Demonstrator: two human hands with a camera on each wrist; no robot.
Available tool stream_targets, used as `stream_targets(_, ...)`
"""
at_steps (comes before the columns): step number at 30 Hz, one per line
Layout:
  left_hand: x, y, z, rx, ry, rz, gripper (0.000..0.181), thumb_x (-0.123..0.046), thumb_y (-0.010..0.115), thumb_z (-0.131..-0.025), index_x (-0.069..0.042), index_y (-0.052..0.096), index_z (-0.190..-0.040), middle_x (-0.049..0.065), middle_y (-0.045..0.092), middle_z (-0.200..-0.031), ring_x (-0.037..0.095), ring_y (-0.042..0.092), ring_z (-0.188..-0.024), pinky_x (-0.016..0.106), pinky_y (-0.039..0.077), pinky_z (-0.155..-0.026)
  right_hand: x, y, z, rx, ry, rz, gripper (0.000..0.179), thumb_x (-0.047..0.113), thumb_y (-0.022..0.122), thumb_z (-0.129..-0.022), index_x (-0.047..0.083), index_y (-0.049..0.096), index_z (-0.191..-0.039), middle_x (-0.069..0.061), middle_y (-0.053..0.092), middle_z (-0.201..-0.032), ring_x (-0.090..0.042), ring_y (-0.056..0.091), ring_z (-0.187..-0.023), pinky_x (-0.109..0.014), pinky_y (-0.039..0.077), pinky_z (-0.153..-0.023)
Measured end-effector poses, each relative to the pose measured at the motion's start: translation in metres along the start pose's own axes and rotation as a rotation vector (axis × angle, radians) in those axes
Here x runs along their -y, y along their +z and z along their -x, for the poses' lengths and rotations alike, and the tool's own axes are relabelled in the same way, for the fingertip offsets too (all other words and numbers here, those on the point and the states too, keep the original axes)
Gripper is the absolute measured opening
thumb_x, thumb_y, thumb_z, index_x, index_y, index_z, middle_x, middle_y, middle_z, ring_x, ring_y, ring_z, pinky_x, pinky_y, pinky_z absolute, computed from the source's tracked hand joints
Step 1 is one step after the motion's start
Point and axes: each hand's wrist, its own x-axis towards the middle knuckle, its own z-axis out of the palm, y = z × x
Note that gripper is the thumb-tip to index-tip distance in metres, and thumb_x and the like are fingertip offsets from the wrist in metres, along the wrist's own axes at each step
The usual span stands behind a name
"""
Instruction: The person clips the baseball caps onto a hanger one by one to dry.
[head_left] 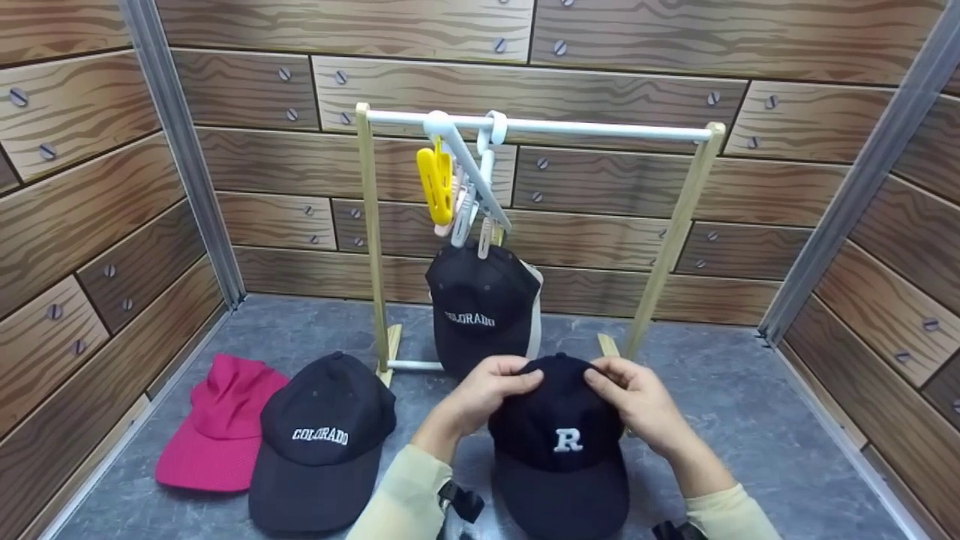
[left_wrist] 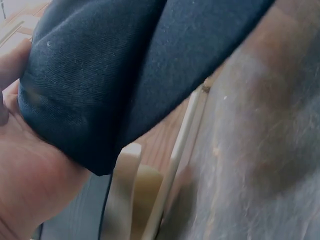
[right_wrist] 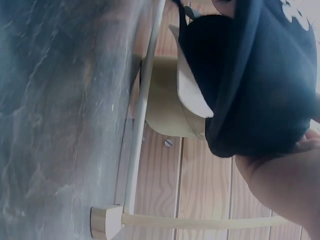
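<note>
A dark navy baseball cap (head_left: 559,420) with a white letter R is held up in front of the rack, its brim toward me. My left hand (head_left: 480,397) pinches the crown's upper left side between thumb and fingers, and my right hand (head_left: 641,401) pinches the upper right side. In the left wrist view the cap (left_wrist: 85,75) hangs above the grey tabletop. Behind it, a black COLORADO cap (head_left: 480,300) hangs from clothespins (head_left: 463,217) on a white hanger (head_left: 476,172), with a pale cap (right_wrist: 167,100) behind that one.
The wooden rack (head_left: 675,240) has a white top bar (head_left: 600,130) that carries the hanger. A yellow clothespin (head_left: 435,184) dangles from the hanger's near end. On the left of the grey table (head_left: 750,420) lie a magenta cap (head_left: 217,435) and another black COLORADO cap (head_left: 322,442).
</note>
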Motion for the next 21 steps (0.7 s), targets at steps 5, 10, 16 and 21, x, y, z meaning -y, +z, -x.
stream_targets(5, -0.005, -0.010, 0.005, -0.001, 0.022, -0.033, 0.023, -0.010, 0.067, -0.107, -0.018, 0.078, -0.088, -0.004, 0.078, -0.085, 0.005, 0.073, -0.073, 0.022, 0.058, -0.067, 0.000, 0.003, -0.005, 0.111, 0.016, -0.026, 0.033, 0.018, 0.062, -0.116, -0.013, 0.072, -0.121, -0.006, 0.079, -0.102, -0.017, 0.076, -0.087, -0.031, 0.063, -0.077)
stream_targets(10, -0.010, -0.018, 0.009, 0.006, 0.036, -0.057, 0.027, -0.012, 0.066, -0.108, -0.019, 0.076, -0.085, -0.005, 0.076, -0.081, 0.004, 0.071, -0.070, 0.022, 0.057, -0.065, -0.001, 0.009, -0.012, 0.171, 0.018, -0.083, 0.037, 0.019, 0.060, -0.117, -0.016, 0.071, -0.112, -0.002, 0.077, -0.091, -0.013, 0.074, -0.079, -0.028, 0.062, -0.071)
stream_targets(16, -0.016, -0.029, 0.014, -0.013, 0.027, -0.066, 0.026, -0.014, 0.067, -0.107, -0.019, 0.077, -0.083, -0.005, 0.076, -0.080, 0.005, 0.071, -0.069, 0.022, 0.056, -0.065, 0.001, 0.019, -0.021, 0.252, 0.031, -0.156, 0.034, 0.023, 0.054, -0.120, -0.002, 0.072, -0.106, -0.001, 0.077, -0.090, -0.011, 0.075, -0.080, -0.027, 0.061, -0.071)
stream_targets(21, -0.019, -0.035, 0.019, -0.027, 0.017, -0.068, 0.026, -0.013, 0.067, -0.107, -0.019, 0.078, -0.083, -0.004, 0.077, -0.081, 0.005, 0.071, -0.069, 0.022, 0.057, -0.065, 0.005, 0.026, -0.026, 0.277, 0.014, -0.195, 0.036, 0.023, 0.048, -0.122, 0.002, 0.076, -0.114, -0.004, 0.081, -0.102, -0.014, 0.078, -0.092, -0.030, 0.063, -0.081)
